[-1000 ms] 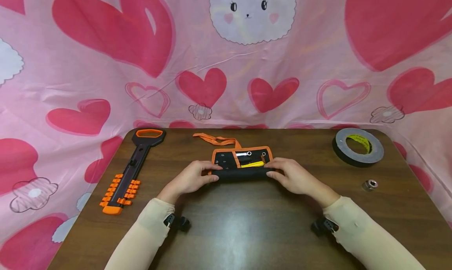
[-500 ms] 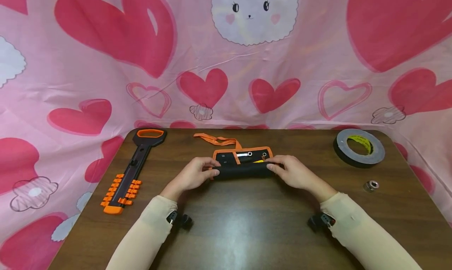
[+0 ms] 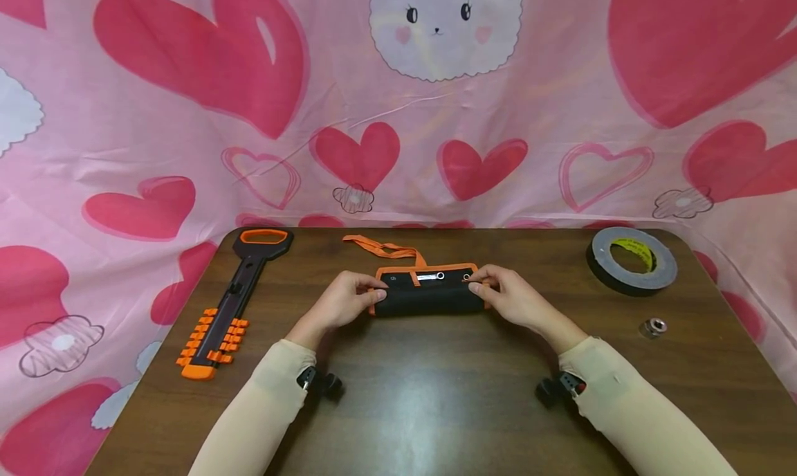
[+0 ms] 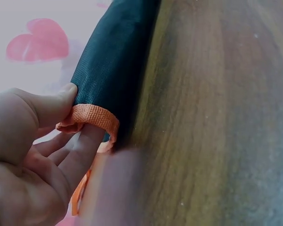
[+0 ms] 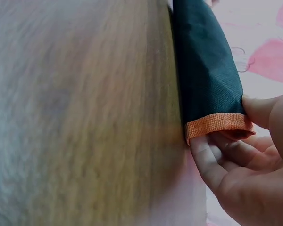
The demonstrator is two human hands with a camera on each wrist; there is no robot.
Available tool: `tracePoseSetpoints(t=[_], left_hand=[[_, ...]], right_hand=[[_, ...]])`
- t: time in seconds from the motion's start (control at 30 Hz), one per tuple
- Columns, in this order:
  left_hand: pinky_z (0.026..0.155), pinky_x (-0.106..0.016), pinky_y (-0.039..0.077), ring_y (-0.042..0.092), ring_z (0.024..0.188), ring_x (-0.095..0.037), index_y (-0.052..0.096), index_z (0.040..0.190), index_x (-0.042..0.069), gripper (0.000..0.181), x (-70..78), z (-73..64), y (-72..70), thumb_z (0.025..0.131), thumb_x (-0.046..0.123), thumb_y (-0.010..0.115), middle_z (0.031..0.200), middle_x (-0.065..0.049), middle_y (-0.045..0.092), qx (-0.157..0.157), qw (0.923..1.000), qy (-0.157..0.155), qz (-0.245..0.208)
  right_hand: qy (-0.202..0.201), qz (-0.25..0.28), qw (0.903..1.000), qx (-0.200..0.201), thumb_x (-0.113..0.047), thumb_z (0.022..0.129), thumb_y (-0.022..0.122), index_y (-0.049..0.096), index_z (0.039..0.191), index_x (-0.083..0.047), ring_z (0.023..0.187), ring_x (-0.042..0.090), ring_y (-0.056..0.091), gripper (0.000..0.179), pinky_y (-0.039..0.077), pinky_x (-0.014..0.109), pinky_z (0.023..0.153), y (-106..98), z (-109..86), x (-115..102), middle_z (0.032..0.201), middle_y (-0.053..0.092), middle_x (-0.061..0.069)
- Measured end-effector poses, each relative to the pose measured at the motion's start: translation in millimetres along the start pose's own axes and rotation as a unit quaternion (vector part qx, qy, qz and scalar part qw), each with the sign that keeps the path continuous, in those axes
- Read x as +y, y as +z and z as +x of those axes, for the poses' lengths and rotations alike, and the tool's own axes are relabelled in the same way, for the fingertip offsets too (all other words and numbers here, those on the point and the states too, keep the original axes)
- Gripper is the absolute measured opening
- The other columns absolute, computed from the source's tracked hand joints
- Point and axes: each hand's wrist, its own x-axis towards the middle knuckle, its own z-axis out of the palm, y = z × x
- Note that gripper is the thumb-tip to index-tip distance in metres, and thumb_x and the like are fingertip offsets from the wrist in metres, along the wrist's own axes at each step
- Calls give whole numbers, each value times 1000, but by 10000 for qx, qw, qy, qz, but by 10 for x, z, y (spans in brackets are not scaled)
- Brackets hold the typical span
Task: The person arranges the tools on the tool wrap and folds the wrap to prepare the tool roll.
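A black tool roll [image 3: 429, 299] with orange edging lies partly rolled up at the table's middle. My left hand [image 3: 345, 299] pinches its left end, thumb on the outside and fingers tucked inside the orange-edged fold [image 4: 96, 115], as the left wrist view shows. At the other end my right hand [image 3: 510, 293] grips the fold [image 5: 219, 123] the same way. Beyond the rolled part, a flat strip still shows a small silver wrench [image 3: 429, 277] in its pocket. An orange strap [image 3: 386, 248] trails from the far edge toward the left.
A black and orange rack [image 3: 233, 296] with clips lies on the left of the wooden table [image 3: 398, 407]. To the right are a grey tape roll [image 3: 663, 268] and a small metal socket [image 3: 654, 327]. A pink heart-print cloth [image 3: 548, 102] hangs behind.
Both hands have rolled the near part of the tool roll away from me. The yellow-handled tool is now covered, and less of the pocketed strip shows.
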Motion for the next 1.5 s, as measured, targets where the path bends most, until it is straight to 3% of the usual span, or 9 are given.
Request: tracePoseSetpoints(t=[0.3,0.47,0.6,0.77,0.87,0.97,1.2,1.33,1.5], left_hand=[[65,-25,52,64,74,-13,79,111,-1,16,-24,65,19,99,9,78,90,-9,75,17,9962,-501,-719],[67,-24,54,64,78,-12,81,111,-1,16,-9,90,23,99,10,78,94,-10,78,101,9958,-560,-720],[68,-23,55,65,79,-12,82,111,-1,17,-13,112,21,99,10,78,95,-10,79,88,9957,-545,-745],[68,-22,56,65,78,-13,82,110,-2,16,-14,124,10,99,8,78,97,-12,79,28,9946,-654,-804],[67,-22,57,66,78,-13,82,110,-2,16,5,130,5,98,8,78,97,-13,79,-10,9942,-699,-815],[67,-23,58,66,77,-12,82,109,-3,16,23,142,-2,99,8,78,98,-13,79,-35,9940,-691,-844],[68,-25,61,67,78,-11,81,111,-5,17,40,164,-21,99,7,77,103,-16,80,37,9924,-737,-988],[70,-24,59,68,80,-11,81,113,-4,20,43,170,-13,100,10,77,103,-15,80,53,9930,-750,-908],[72,-25,54,67,85,-16,79,114,1,21,46,170,2,100,17,78,102,-13,78,200,9968,-587,-500]], right_hand=[[259,-77,9992,296,-21,108,69,76,116,-1,75,21,58,24,45,33,71,21,5,-22,72,65,4],[438,-159,9984,323,-22,109,67,77,118,0,87,23,60,26,48,35,80,22,14,-35,85,70,6],[457,-61,9981,406,-21,108,67,75,122,2,83,22,62,28,49,34,76,45,19,-36,92,71,10],[-471,-596,9919,1014,-10,101,76,74,120,1,84,23,65,22,53,34,75,112,5,-53,102,73,14],[-1173,-1437,9757,1164,-11,95,84,77,117,-2,103,28,65,25,57,44,90,137,-32,-75,116,74,13],[-1576,-2157,9589,955,-18,89,91,77,122,-3,114,33,64,39,57,54,100,149,-79,-99,123,73,13],[-2087,-3057,9247,893,-11,85,93,74,125,1,109,33,69,46,60,52,100,187,-105,-137,119,73,15],[-2083,-3084,9241,871,-10,85,93,75,122,3,108,34,72,44,60,53,101,175,-93,-134,116,73,15],[-1959,-2950,9329,660,-10,86,92,75,122,4,106,34,73,42,61,54,98,124,-73,-155,115,74,16]])
